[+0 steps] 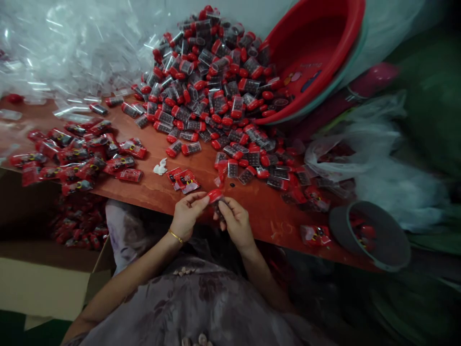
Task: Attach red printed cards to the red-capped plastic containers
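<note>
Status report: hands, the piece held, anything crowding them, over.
Left hand and right hand both on small red-capped, dark-filled plastic container. Two shiny red printed packets just beyond. Heap of similar containers farther back.

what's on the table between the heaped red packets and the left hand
In the head view, a crumpled white scrap, then small flat red packets nearer the left hand.

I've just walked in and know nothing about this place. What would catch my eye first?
Probably the big heap of clear, red-capped containers at the back middle of the table, beside a tilted red basin. Next, the left hand and right hand at the near edge, holding one red-capped container between them. Off to the left lies a pile of shiny red packets.
</note>
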Demonstrator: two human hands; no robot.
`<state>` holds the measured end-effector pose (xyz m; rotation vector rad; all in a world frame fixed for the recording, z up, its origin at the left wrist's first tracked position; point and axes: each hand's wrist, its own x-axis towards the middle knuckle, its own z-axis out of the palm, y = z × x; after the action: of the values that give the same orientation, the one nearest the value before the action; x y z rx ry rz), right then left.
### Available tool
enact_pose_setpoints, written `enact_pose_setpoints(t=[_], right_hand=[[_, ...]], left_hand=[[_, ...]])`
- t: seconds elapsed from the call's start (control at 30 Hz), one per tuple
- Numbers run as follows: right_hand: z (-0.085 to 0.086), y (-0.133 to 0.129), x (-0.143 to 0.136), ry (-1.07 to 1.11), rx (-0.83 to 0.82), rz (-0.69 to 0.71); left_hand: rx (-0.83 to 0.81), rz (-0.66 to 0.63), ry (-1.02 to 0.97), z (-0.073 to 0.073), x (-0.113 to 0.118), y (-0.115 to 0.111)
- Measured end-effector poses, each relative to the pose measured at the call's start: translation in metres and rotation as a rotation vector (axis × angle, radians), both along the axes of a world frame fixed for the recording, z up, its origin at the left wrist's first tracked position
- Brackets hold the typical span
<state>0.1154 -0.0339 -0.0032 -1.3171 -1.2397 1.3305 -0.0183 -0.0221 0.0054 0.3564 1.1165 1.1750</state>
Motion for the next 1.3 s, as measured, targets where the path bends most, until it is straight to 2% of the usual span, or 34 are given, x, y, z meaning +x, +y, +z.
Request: enact_pose_setpoints(t=[0.13, 0.23, 0.33, 0.43, 0.53, 0.63, 0.7, 0.8, 0.97, 1.07, 1.17, 1.3], right_hand=[[-0.002, 0.006, 0.000, 0.039, -0.020, 0.036], [-0.013, 0.012, 0.004, 0.017, -0.011, 0.004], [-0.026, 0.014, 0.019, -0.089, 0.005, -0.069], [-0.035, 0.011, 0.045, -0.046, 0.034, -0.184], [-0.038, 0.010, 0.069, 0.172, 0.056, -0.346], [-0.041, 0.011, 0.078, 0.297, 0.067, -0.439], [-0.042, 0.011, 0.077, 0.306, 0.073, -0.445], [-0.043, 0.009, 0.072, 0.312, 0.059, -0.421], [-0.038, 0.011, 0.071, 0.494, -0.083, -0.422], [-0.032, 0.016, 0.064, 0.553, -0.138, -0.427], [-0.026, 0.018, 0.049, 0.551, -0.124, -0.379], [-0.025, 0.017, 0.030, 0.397, 0.056, -0.379]], left_hand=[[0.009, -0.091, 0.017, -0.002, -0.001, 0.010], [0.061, -0.125, 0.174, -0.014, -0.004, 0.022], [0.214, -0.159, 0.495, -0.025, -0.006, 0.030], [0.378, -0.313, 0.937, -0.022, -0.002, 0.035], [0.396, -0.517, 1.298, -0.012, 0.016, 0.047], [0.334, -0.652, 1.394, -0.009, 0.043, 0.068], [0.300, -0.702, 1.351, -0.013, 0.058, 0.082], [0.288, -0.665, 1.159, -0.019, 0.069, 0.093], [0.150, -0.480, 0.439, -0.019, 0.057, 0.083], [0.108, -0.451, 0.106, -0.015, 0.044, 0.072], [0.126, -0.446, -0.027, -0.012, 0.037, 0.061], [0.136, -0.431, -0.107, -0.013, 0.035, 0.050]])
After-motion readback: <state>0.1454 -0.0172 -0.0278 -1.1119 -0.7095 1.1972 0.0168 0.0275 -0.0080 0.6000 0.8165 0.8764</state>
